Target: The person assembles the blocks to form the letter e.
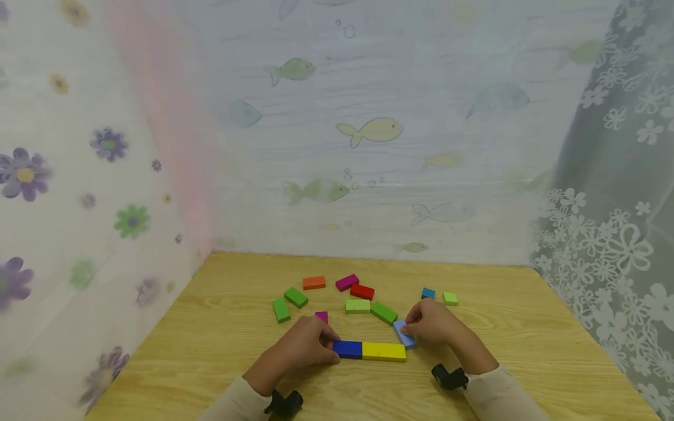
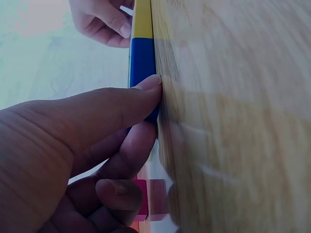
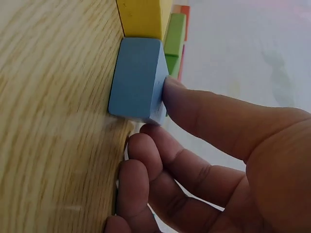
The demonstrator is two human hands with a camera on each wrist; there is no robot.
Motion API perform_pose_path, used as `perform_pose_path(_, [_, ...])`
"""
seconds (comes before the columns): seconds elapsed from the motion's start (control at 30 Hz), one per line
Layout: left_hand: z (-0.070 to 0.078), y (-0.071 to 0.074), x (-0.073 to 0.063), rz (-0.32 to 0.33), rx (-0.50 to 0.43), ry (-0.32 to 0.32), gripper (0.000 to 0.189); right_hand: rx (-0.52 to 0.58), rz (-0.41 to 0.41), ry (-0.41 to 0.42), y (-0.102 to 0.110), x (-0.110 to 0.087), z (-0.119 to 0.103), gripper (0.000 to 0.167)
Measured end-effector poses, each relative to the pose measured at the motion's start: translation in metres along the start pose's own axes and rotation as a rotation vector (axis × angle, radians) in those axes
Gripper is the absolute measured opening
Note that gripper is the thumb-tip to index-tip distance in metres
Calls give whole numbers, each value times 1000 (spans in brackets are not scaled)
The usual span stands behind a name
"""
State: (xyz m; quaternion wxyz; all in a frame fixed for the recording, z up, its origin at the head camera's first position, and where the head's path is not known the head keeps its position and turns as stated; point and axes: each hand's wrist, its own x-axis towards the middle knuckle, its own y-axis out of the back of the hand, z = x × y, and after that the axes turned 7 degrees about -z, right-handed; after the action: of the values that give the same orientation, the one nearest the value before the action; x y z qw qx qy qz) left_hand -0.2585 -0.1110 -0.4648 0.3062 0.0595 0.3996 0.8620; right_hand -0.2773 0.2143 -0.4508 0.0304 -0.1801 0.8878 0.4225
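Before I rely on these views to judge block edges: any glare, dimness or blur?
Head view: soft light, blue block and yellow block distinct; left wrist view: dim around the left hand, washed out at upper left, magenta block faintly reflected in the tabletop; right wrist view: light blue block has clear edges, pale backdrop blurred.

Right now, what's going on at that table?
A person is handling wooden-looking blocks with both hands. The left hand pinches the left end of a dark blue block, which meets a yellow block end to end. The right hand holds a light blue block, set at an angle by the yellow block's right end. Farther back, a red block and an orange block lie among others on the table.
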Motion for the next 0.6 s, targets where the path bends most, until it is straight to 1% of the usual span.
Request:
perform_pose_path(0.27, [1, 0, 0, 10, 3, -5, 28, 0, 1, 15, -1, -2, -2, 14])
perform_pose_path(0.43, [1, -1, -1, 7, 10, -8, 28, -16, 3, 3, -1, -4, -4, 14])
perform_pose_path(0.6, [2, 1, -1, 10, 26, -25, 35, -13, 7, 11, 0, -6, -7, 13])
